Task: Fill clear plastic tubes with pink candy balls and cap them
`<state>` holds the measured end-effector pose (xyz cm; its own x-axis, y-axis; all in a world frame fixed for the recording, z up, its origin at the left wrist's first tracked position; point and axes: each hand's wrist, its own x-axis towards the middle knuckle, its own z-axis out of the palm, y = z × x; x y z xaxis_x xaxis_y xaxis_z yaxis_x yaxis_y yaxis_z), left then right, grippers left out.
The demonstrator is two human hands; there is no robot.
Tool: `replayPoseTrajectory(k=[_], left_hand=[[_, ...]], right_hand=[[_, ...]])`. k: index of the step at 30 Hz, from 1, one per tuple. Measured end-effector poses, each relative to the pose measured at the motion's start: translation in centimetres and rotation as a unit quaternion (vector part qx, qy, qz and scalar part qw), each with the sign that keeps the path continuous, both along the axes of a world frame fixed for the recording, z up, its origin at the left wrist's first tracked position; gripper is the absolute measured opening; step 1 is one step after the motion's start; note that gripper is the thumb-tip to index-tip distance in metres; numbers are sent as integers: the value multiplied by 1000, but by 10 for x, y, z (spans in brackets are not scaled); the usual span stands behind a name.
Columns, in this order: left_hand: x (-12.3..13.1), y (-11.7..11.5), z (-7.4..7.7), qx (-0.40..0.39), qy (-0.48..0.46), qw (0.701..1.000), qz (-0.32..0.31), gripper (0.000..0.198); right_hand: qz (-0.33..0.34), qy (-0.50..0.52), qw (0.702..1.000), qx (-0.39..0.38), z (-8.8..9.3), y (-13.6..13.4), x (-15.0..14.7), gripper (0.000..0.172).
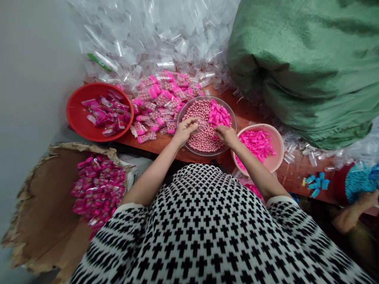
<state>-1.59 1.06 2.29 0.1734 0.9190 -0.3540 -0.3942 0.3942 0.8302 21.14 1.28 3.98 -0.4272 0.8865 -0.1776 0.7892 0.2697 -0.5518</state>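
My left hand (186,131) pinches a small clear plastic bottle (201,124) above the clear bowl (181,111). The bowl holds many pink beads (204,144) and a heap of bright pink caps (219,113) at its right side. Over the bowl's right part, my right hand (227,136) has its fingers closed, with a bright pink cap partly showing at the fingertips. Just right of that hand, a pale pink bowl (276,144) contains more long pink pieces (257,145). Filled bottles with pink caps (162,100) are piled behind and left of the clear bowl.
A red basin (74,114) of wrapped packs stands left, above a torn cardboard box (41,213) of pink packs. Empty clear bottles (154,35) heap at the back beside a big green sack (308,67). Blue pieces (318,183) and another person's arm (352,213) are at right.
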Motion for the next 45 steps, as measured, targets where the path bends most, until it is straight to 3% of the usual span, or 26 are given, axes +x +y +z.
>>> replayPoseTrajectory(k=[3, 5, 7, 9, 11, 13, 15, 17, 19, 23, 27, 30, 34, 37, 40, 42, 45], left_hand=[[1, -8, -5, -11, 1, 1000, -19, 47], [4, -11, -7, -1, 12, 1000, -20, 47], [7, -12, -8, 12, 15, 1000, -8, 47], [11, -12, -7, 10, 5, 1000, -3, 48], [13, -13, -5, -4, -3, 1000, -3, 49], [16, -13, -4, -15, -5, 1000, -2, 49], [18, -15, -4, -18, -2, 1000, -11, 48], [19, -15, -5, -18, 2, 1000, -20, 48], [18, -15, -6, -9, 17, 1000, -17, 47], [14, -12, -5, 27, 68, 997, -30, 43], [9, -10, 2, 93, 155, 982, -52, 28], [7, -11, 5, 163, 241, 954, -68, 16], [6, -15, 2, 175, 312, 933, -30, 17], [10, -20, -3, 124, 262, 957, 0, 19], [20, -27, -6, 41, 118, 992, -9, 31], [27, -32, -6, -5, 33, 999, -18, 41], [33, -35, -5, -51, -24, 998, 15, 47]], right_hand=[[160, -162, 973, 38, -3, -7, 0, 22], [197, -219, 954, 51, -4, -9, -2, 23], [185, -230, 954, 54, -4, -7, -4, 22], [124, -188, 973, 52, -5, -4, -5, 19], [8, -104, 994, 30, -6, 0, -7, 22], [-111, 0, 994, -16, -5, 4, -9, 29], [-163, 91, 981, -55, -1, 6, -11, 36], [-128, 140, 980, -51, 7, 8, -12, 41], [-42, 137, 989, -25, 19, 9, -13, 40], [85, 5, 996, -5, 44, 10, -18, 38], [125, -112, 986, -25, 58, 11, -25, 38], [136, -159, 977, -44, 57, 10, -23, 34], [71, -141, 986, -54, 43, 7, -13, 31], [-48, -42, 997, -44, 30, 3, -11, 38], [-149, 31, 988, -14, 22, -2, -20, 38], [-162, 62, 985, 8, 19, -6, -29, 35], [-125, 102, 987, 15, 17, -13, -39, 37]])
